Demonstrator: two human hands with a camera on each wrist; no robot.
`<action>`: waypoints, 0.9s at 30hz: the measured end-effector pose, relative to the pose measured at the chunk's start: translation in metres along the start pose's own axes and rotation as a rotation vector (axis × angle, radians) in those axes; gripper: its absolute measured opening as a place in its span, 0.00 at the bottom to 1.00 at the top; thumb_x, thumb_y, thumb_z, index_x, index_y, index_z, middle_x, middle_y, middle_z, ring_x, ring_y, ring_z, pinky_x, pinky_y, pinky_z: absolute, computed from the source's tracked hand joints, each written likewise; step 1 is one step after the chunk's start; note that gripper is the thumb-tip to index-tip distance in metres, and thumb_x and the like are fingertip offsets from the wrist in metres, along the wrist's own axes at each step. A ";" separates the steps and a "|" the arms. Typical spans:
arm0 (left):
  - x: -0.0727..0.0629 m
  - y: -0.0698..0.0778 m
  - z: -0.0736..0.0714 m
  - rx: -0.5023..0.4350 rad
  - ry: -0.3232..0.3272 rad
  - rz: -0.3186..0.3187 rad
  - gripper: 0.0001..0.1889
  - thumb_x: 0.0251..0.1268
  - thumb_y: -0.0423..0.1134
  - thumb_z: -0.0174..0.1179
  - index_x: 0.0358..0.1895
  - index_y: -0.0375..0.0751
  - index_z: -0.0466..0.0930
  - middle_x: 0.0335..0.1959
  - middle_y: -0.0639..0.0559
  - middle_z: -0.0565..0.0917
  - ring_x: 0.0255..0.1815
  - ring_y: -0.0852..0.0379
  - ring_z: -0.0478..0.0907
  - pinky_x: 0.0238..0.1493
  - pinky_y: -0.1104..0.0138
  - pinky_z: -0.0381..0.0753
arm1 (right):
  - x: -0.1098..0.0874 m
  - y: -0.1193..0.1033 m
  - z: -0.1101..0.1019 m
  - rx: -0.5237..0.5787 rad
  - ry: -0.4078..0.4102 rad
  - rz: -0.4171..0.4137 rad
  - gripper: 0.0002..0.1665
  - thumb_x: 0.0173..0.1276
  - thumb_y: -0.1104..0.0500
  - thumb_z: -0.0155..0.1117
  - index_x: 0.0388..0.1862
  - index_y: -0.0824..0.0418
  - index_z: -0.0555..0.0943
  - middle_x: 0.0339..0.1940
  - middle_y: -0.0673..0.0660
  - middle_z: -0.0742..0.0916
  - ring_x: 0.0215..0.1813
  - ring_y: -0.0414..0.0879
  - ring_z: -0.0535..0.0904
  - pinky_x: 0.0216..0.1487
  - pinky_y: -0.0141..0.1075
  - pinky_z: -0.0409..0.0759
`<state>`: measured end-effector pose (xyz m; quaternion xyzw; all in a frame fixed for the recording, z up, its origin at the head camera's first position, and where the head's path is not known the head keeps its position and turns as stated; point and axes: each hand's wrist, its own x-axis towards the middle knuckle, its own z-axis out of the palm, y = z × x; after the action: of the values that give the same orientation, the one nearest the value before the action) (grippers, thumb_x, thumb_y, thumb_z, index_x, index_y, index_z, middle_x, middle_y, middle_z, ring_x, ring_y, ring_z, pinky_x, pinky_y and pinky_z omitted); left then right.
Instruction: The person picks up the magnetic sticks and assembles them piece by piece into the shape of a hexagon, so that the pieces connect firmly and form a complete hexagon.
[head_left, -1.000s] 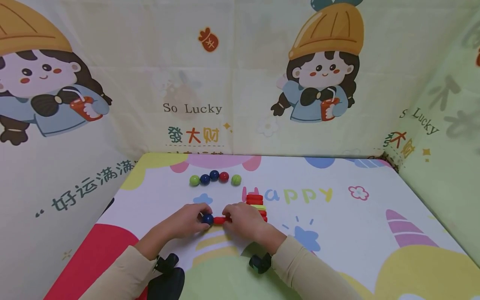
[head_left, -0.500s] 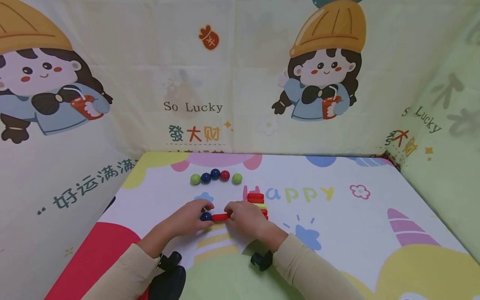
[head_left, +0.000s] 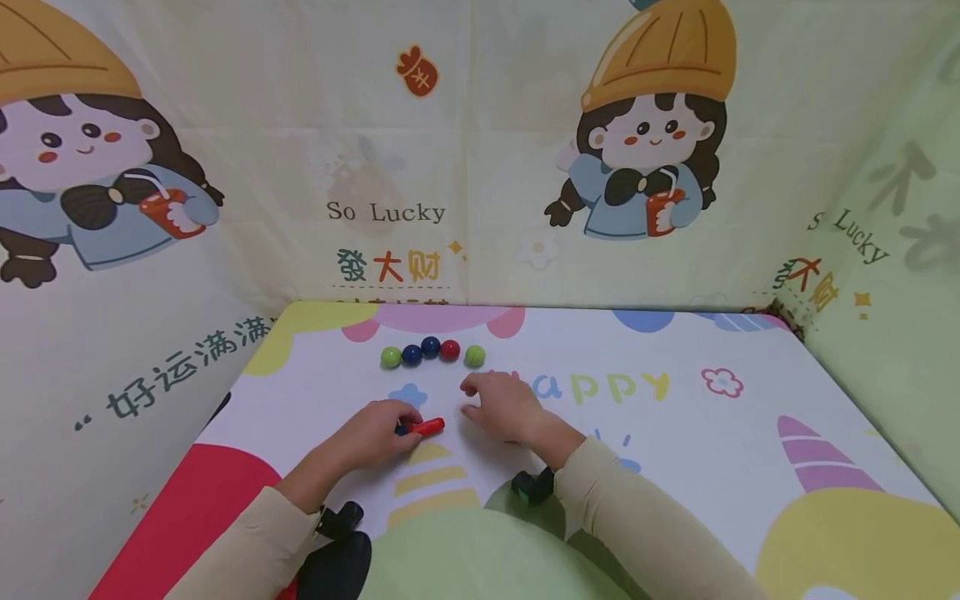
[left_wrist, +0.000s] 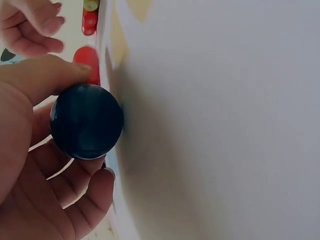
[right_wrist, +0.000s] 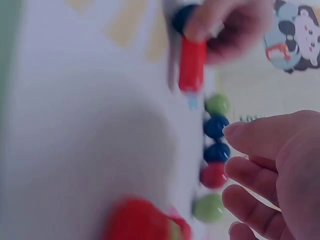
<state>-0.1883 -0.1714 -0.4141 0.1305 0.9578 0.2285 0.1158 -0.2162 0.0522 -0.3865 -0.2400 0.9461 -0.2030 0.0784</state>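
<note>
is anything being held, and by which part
The left hand holds a dark blue ball and red rod, gripped near where they meet; the right hand holds nothing.

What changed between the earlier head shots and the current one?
The right hand has let go of the red rod and moved forward, toward the row of five balls. The red rod now slants in the head view. The left hand still grips the blue ball at the rod's end; the row stayed put.
</note>
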 end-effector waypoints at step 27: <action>-0.007 -0.012 -0.004 -0.048 0.028 -0.018 0.16 0.66 0.40 0.67 0.54 0.38 0.84 0.43 0.51 0.80 0.43 0.53 0.74 0.50 0.56 0.80 | 0.052 0.034 -0.012 -0.029 -0.004 0.055 0.25 0.70 0.56 0.68 0.65 0.56 0.78 0.61 0.56 0.82 0.59 0.52 0.76 0.61 0.46 0.76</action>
<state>-0.1851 -0.1860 -0.4151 0.1160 0.9546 0.2524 0.1074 -0.2789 0.0582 -0.3931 -0.2154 0.9550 -0.1867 0.0823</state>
